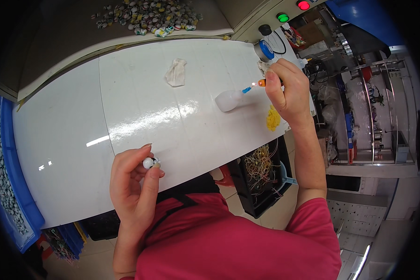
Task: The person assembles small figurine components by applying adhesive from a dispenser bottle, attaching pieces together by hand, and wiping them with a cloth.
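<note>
Near the front edge of the table, my left hand (135, 179) pinches a small round white part (148, 163) with a dark section between thumb and fingers. My right hand (289, 88) is raised at the far right, closed around a small orange-and-black tool (262, 83); a bright spot glows by its tip, and the rest is hidden in my fist. Just left of it a white squeeze bottle (228, 101) with a blue nozzle (247, 89) is on the white table (144, 102). Yellow small pieces (273, 118) are heaped below my right hand.
A crumpled white cloth (176, 73) lies mid-table, and a blue-faced roll (266, 49) stands at the back right. Small white parts (154, 16) are piled on the rear ledge. A blue bin (25, 200) flanks the left edge; a black crate (254, 203) of wires sits below.
</note>
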